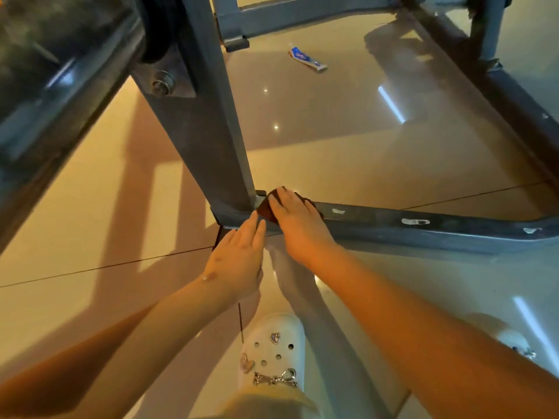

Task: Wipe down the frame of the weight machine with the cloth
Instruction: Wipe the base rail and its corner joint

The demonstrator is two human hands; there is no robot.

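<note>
Cloth (266, 209) on frame (393, 220) under flat right hand (298, 220); left hand (239, 263) fingers (257, 229) straight, together.

The cloth (267, 208) lies on the frame's near base bar (423, 225), just right of the upright post (205, 131), under the right hand (298, 219). The left hand (239, 261) touches the bar beside it, on the left. A tube (307, 59) lies on the floor (332, 131) far behind, and a shoe (272, 346) stands nearest.

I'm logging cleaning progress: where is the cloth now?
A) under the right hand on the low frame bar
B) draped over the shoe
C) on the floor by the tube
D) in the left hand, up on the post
A: the right hand presses the dark cloth on the base bar, beside the upright post.
</note>
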